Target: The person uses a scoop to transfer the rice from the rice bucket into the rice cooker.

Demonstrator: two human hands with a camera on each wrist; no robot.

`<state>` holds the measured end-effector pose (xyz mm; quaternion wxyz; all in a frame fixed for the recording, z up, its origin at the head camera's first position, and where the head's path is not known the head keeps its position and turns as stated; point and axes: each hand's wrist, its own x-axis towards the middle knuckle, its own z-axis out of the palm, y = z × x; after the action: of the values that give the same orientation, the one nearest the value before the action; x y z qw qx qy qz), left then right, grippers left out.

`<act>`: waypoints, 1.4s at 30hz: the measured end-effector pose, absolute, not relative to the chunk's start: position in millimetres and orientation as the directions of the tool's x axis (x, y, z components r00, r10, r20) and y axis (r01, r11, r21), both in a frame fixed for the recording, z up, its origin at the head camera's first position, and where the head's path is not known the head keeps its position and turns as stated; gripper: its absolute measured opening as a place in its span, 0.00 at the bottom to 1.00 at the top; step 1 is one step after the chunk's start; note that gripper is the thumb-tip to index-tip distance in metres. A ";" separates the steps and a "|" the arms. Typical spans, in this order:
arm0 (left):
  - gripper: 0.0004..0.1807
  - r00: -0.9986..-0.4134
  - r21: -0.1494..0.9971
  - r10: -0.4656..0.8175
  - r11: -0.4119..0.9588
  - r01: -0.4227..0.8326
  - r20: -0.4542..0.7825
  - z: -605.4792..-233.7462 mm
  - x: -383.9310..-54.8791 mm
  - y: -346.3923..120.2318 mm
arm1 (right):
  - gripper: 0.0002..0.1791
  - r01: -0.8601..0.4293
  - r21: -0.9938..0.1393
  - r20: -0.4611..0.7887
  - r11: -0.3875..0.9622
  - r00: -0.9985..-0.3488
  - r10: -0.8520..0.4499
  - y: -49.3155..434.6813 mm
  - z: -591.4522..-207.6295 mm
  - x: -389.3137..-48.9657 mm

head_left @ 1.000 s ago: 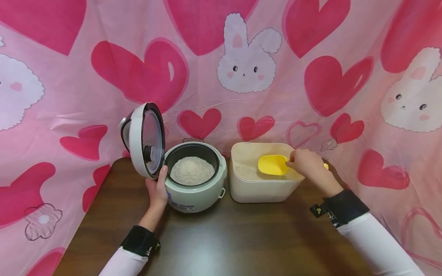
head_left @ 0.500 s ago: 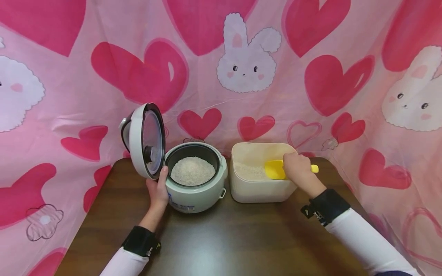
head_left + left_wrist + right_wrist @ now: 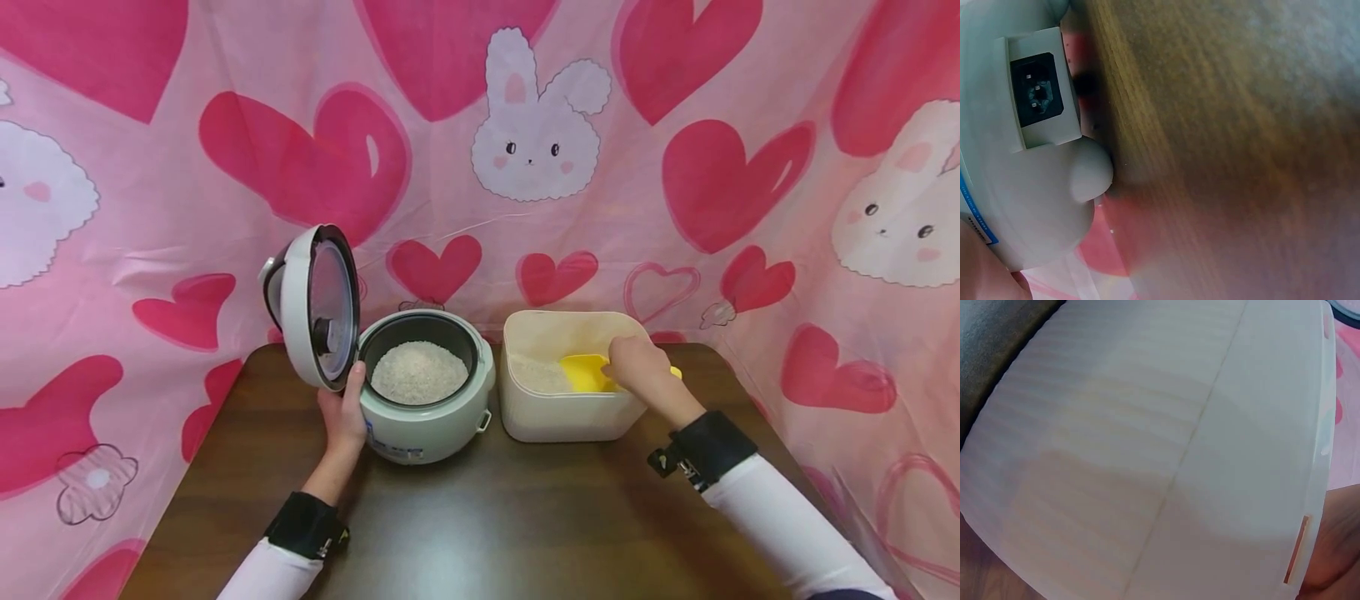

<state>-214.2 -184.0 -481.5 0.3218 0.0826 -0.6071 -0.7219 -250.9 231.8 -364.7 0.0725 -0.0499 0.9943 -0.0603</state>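
My right hand (image 3: 643, 371) grips a yellow scoop (image 3: 582, 372) by its handle, fingers curled round it. The scoop's bowl is down in the rice (image 3: 538, 375) inside a cream rice bin (image 3: 562, 419), and part of the bowl is hidden by sand-pale grains and the hand. To the left stands a pale green rice cooker (image 3: 431, 429), its lid (image 3: 298, 308) raised. White rice (image 3: 418, 372) lies in its dark inner pot. My left hand (image 3: 343, 417) rests against the cooker's left side below the lid, thumb up along the rim. The left wrist view shows the cooker's power socket (image 3: 1038, 89).
Both containers stand side by side on a dark wooden table (image 3: 480, 533). Behind them hangs a pink curtain (image 3: 450, 212) with hearts and rabbits. In the right wrist view the bin's ribbed wall (image 3: 1116, 425) fills most of the picture.
My right hand has moved left and down over the bin, and the scoop has gone from above the rice into it. The left hand and cooker have stayed put.
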 end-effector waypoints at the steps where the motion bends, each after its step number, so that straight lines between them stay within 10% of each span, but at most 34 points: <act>1: 0.24 -0.780 0.930 -0.564 -0.054 0.362 0.271 -481.7 -214.0 -183.8 | 0.13 -0.087 -0.137 -0.143 0.987 -0.984 -0.107 231.7 -365.1 -251.0; 42: 0.25 -0.780 0.927 -0.561 -0.057 0.371 0.278 -481.9 -214.7 -183.2 | 0.16 -0.112 -0.505 -0.272 0.856 -0.920 -0.281 221.1 -364.6 -263.4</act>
<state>-214.7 -183.2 -481.9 0.3225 0.0785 -0.6064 -0.7226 -263.4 221.1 -364.6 0.1705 -0.1037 0.9481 -0.2475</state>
